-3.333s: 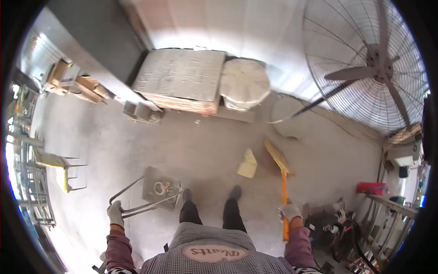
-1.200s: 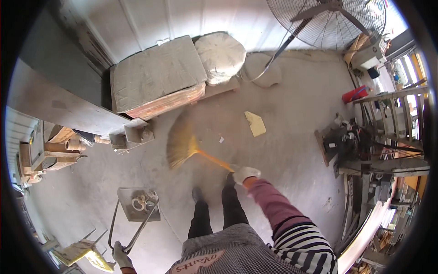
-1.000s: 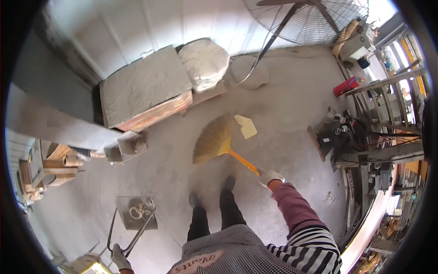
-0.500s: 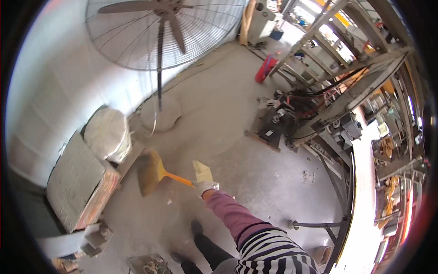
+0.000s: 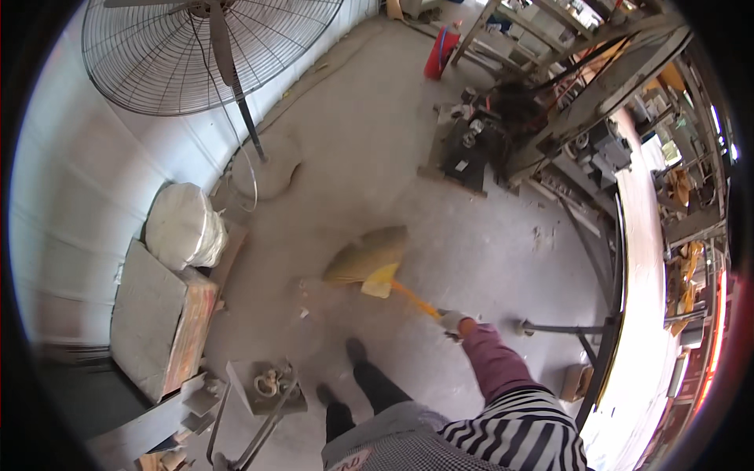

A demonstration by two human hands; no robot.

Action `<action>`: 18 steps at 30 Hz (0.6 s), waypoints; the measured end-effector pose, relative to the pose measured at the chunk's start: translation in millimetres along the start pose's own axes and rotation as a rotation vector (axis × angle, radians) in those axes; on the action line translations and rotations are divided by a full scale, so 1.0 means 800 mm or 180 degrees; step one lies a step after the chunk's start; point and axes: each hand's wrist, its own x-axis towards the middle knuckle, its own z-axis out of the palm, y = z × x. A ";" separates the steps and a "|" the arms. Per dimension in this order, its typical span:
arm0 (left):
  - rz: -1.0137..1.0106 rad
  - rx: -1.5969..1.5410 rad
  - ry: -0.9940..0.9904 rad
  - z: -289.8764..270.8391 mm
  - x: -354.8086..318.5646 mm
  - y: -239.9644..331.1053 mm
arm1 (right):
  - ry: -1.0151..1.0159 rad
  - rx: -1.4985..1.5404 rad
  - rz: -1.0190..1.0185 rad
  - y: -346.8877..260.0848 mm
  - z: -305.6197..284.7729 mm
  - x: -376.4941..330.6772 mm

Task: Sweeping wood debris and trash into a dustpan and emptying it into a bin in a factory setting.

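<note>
My right hand, in a pale glove, is closed round the orange handle of a broom. The broom's wide, brownish fan-shaped head is against the grey floor ahead of my feet, slightly blurred. A pale yellow scrap shows right at the broom's yellow neck; whether they touch I cannot tell. A small white scrap lies on the floor left of it. My left hand is out of view. At the lower left stands a dustpan with a long metal handle and some debris in it.
A cardboard box and a wrapped round bundle stand along the left wall. Beyond them is a large pedestal fan. A red fire extinguisher, a black motor unit and a metal-framed machine occupy the right side.
The broom head has swept from left to right across the floor, meeting the yellow scrap. My right hand has moved right. The view has shifted, bringing more of the dustpan in.
</note>
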 end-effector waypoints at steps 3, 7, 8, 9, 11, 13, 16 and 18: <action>-0.0068 -0.0089 -0.0047 0.011 0.015 0.021 | 0.0226 -0.0125 -0.0028 0.054 -0.031 -0.090; 0.0190 0.0062 -0.0612 0.037 0.004 0.072 | 0.0387 0.0322 -0.0123 0.058 0.006 -0.229; 0.0275 0.0073 -0.0646 0.035 0.002 0.080 | 0.0290 0.0669 -0.0537 0.075 0.040 -0.213; 0.0353 0.0099 -0.0705 0.032 -0.002 0.086 | 0.0526 -0.0136 -0.1008 0.117 0.083 -0.153; 0.0470 0.1462 -0.0894 -0.005 0.013 0.083 | 0.0352 -0.0699 -0.1202 -0.002 0.146 -0.214; 0.0575 0.0727 -0.1232 -0.012 0.060 0.060 | 0.0224 -0.1336 -0.1047 -0.063 0.212 -0.212; 0.0701 0.0831 -0.1134 0.018 0.118 0.043 | 0.0558 -0.1742 -0.1053 -0.071 0.306 -0.085; 0.0899 0.0779 -0.0649 0.024 0.137 0.043 | 0.0333 -0.1950 -0.1060 -0.090 0.314 -0.049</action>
